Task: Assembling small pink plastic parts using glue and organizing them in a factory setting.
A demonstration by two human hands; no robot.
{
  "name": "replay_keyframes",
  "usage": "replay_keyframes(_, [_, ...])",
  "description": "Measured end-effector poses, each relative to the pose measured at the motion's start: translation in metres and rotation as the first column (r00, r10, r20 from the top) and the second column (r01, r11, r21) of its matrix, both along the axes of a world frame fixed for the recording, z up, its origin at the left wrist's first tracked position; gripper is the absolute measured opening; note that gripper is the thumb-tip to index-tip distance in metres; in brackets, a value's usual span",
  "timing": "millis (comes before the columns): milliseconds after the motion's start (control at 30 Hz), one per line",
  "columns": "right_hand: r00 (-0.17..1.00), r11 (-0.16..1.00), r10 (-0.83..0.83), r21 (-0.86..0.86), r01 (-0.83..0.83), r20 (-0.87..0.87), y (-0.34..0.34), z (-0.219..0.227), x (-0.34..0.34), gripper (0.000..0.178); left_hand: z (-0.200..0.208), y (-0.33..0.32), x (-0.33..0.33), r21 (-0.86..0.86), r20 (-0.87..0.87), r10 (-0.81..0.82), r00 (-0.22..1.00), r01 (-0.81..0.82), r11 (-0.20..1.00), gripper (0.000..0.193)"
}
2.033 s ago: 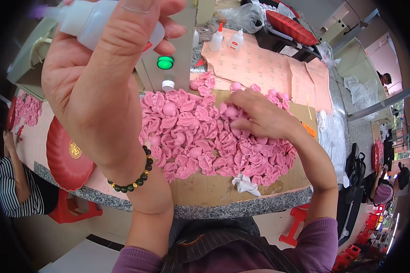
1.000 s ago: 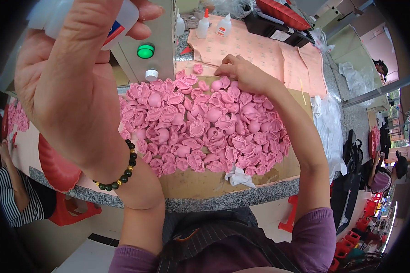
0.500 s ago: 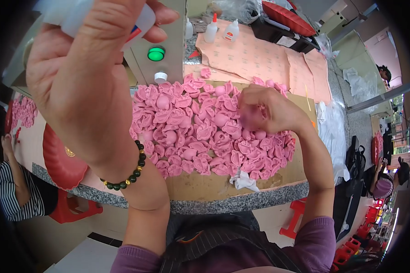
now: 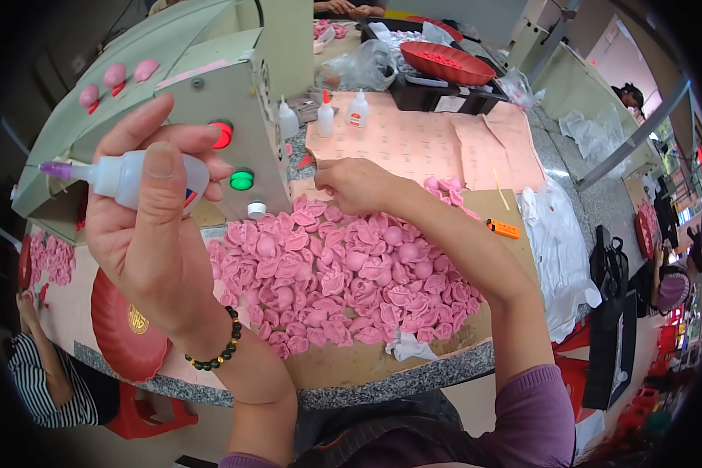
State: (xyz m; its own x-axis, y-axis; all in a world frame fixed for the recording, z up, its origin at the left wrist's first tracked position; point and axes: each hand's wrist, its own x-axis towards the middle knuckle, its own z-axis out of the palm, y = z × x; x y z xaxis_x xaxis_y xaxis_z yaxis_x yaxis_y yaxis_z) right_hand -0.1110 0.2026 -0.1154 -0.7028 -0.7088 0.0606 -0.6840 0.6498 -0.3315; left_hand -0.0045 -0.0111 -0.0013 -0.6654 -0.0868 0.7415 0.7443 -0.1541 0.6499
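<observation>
My left hand (image 4: 152, 195) is raised at the left, wrapped round a translucent squeeze bottle (image 4: 129, 178). The bottle's purple nozzle tip (image 4: 57, 170) points left. At the back edge of a heap of pink petal-shaped pieces (image 4: 343, 273), my right hand (image 4: 355, 186) is closed, its fingertips curled together. Whatever those fingers hold, if anything, is hidden. Some pieces in the heap are cupped and others are round.
A pale green machine (image 4: 234, 86) with red and green buttons stands beyond my left hand. Several white bottles (image 4: 325, 117) stand at the back. A red scalloped plate (image 4: 129, 327) lies left, an orange lighter (image 4: 503, 228) right. Another person's striped sleeve (image 4: 43, 382) shows far left.
The view has tilted upward. My left hand has lowered away from the camera, bringing the whole bottle into sight. My right hand has moved from the heap's right side to its back edge.
</observation>
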Motion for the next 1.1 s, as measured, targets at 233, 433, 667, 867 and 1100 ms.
replay_keyframes(233, [0.995, 0.991, 0.097, -0.092, -0.098, -0.009, 0.046, 0.036, 0.093, 0.022, 0.000, 0.016, 0.004, -0.035, 0.058, 0.021, 0.998, -0.019, 0.999, 0.035])
replay_keyframes(433, [0.981, 0.964, -0.116, -0.256, 0.073, -0.157, 0.086, 0.048, 0.137, 0.021, -0.001, 0.022, 0.000, -0.027, 0.075, -0.018, 0.997, 0.020, 0.999, 0.034])
replay_keyframes(667, [0.848, 0.795, -0.455, -0.553, 0.249, -0.271, 0.107, 0.016, 0.199, 0.023, -0.001, 0.044, 0.005, -0.094, 0.119, -0.102, 0.988, 0.114, 0.989, 0.033])
replay_keyframes(867, [0.729, 0.622, -0.670, -0.642, 0.449, -0.139, 0.153, -0.027, 0.232, 0.029, -0.024, 0.127, 0.030, -0.101, 0.380, -0.396, 0.836, 0.463, 0.880, 0.024])
replay_keyframes(1100, [0.264, 0.327, -0.945, -0.521, 0.789, -0.192, 0.232, -0.025, 0.217, 0.029, -0.066, 0.141, 0.027, -0.301, 0.562, -0.248, 0.789, 0.475, 0.827, 0.023])
